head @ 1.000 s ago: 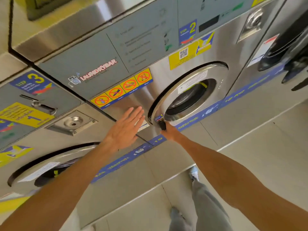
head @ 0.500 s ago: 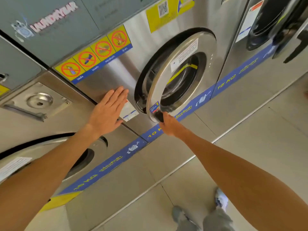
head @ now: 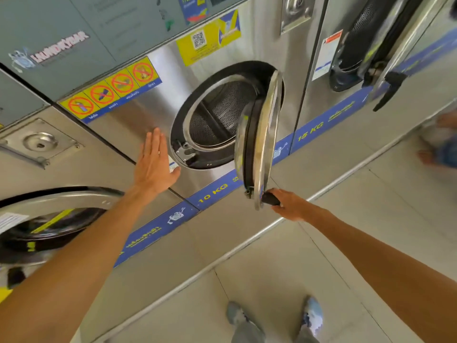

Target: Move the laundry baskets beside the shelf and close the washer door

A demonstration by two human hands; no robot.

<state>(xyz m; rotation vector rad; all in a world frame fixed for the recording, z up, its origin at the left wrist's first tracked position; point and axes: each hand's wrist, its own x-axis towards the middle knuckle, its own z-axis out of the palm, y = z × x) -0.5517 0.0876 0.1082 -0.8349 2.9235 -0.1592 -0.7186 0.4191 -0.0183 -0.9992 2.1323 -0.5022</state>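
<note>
- Illumination: bright and even throughout; no single light source shows in frame.
- Glare: soft sheen on the steel panel [head: 138, 115] just above the left hand [head: 154, 164]; a brighter streak runs along the chrome rim of the washer door [head: 263, 144] above the right hand [head: 288, 204].
- Shadows: faint and diffuse; the drum [head: 222, 115] interior between the two hands reads darker, yet its perforations remain legible.
- Blur: motion smear on the logo far up-left of the left hand, and on the neighbouring door [head: 366, 45] up-right of the right hand.
- Distortion: wide-angle bending; panel seams and floor [head: 346, 243] joints curve toward the edges, and both forearms swell near the lower corners.
</note>
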